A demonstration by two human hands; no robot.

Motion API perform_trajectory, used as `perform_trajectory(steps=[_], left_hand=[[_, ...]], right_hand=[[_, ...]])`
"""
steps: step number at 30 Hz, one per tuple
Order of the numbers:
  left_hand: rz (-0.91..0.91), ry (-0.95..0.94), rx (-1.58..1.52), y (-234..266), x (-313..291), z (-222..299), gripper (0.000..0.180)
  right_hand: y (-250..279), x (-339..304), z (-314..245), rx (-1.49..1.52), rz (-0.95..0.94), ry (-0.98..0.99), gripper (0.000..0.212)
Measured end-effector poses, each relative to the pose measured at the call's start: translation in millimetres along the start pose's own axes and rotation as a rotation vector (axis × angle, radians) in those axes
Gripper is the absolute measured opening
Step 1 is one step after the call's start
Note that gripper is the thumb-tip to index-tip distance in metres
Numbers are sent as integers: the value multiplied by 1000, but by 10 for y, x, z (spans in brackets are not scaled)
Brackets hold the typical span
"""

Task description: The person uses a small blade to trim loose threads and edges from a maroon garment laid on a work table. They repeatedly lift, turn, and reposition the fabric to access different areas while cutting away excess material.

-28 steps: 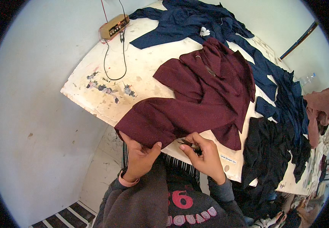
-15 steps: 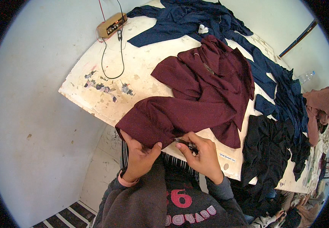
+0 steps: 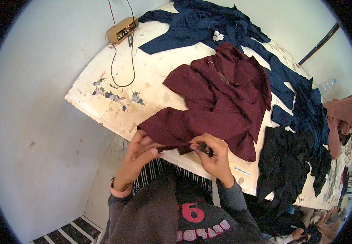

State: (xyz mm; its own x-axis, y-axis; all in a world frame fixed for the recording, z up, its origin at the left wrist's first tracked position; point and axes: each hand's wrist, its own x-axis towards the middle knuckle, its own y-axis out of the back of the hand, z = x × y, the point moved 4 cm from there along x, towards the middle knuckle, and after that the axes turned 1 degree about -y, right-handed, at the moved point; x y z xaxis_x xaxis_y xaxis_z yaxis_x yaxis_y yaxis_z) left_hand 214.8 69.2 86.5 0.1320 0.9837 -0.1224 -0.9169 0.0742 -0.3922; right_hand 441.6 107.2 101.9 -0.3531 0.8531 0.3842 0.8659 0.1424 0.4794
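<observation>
A maroon garment [image 3: 220, 105] lies rumpled across the table, one sleeve-like end reaching the near edge. My left hand [image 3: 133, 160] is closed on the edge of that end, fingers partly under the cloth and thumb toward me. In my right hand [image 3: 217, 160] is a small black tool [image 3: 205, 149] that looks like thread snips; its tip is hidden by my fingers and the cloth. My right thumb and forefinger are against the fabric edge, a short way right of my left hand.
The pale, stained table [image 3: 90, 97] has a wall on its left. A brown box with knobs [image 3: 123, 30] and a cable stands at the far left. Navy garments [image 3: 208, 20] lie beyond, black cloth [image 3: 284, 162] to the right. Another person's hand [image 3: 297, 234] shows at lower right.
My left hand has moved left and lifted a little, and the held cloth end has shifted away from me. My right hand has risen slightly, still with the black tool.
</observation>
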Motion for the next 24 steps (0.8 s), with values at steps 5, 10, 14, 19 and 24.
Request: perform_trajectory(steps=[5, 10, 14, 19, 24], left_hand=[[252, -708, 1123, -1, -176, 621, 48], [-137, -392, 759, -175, 46, 264, 34], [-51, 37, 21, -123, 117, -48, 32], [8, 22, -253, -54, 168, -189, 34], [-2, 18, -180, -151, 129, -122, 34]], right_hand=[[-9, 141, -46, 339, -138, -194, 11], [0, 311, -79, 71, -108, -38, 18], [303, 391, -143, -402, 259, 24, 25], [365, 285, -216, -115, 253, -160, 34], [95, 261, -133, 133, 90, -159, 28]])
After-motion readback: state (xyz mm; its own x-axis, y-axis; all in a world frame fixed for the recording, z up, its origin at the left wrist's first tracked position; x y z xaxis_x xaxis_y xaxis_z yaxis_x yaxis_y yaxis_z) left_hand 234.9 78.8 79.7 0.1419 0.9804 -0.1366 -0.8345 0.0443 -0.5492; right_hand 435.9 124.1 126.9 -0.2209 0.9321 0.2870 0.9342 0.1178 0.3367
